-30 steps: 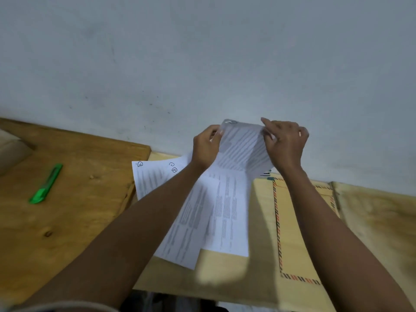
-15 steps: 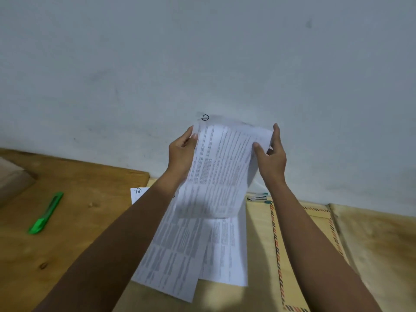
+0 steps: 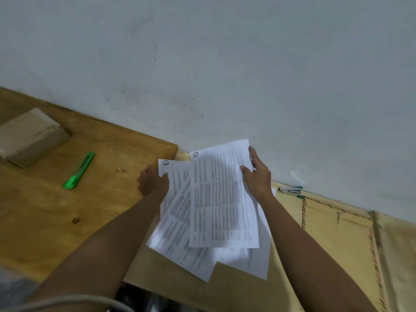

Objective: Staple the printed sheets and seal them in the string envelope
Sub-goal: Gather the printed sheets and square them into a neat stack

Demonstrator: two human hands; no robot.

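Several printed white sheets lie fanned out on the table. The top sheet (image 3: 221, 199), marked 1 in a circle, is held at its right edge by my right hand (image 3: 257, 176), thumb on top and fingers behind. My left hand (image 3: 153, 182) touches the left edge of the sheet marked 2 (image 3: 176, 190); it is blurred. The yellow envelope (image 3: 337, 239) with its striped border lies flat to the right. A small stapler (image 3: 290, 190) sits by the wall beyond the envelope.
A green utility knife (image 3: 78, 171) lies on the wooden board (image 3: 45, 210) to the left, with a brown cardboard box (image 3: 29, 137) at far left. A grey wall (image 3: 225, 64) runs close behind the table.
The sheet marked 1 has come down from in front of the wall onto the fanned pile. My left hand has let go of it and moved left to the sheet marked 2.
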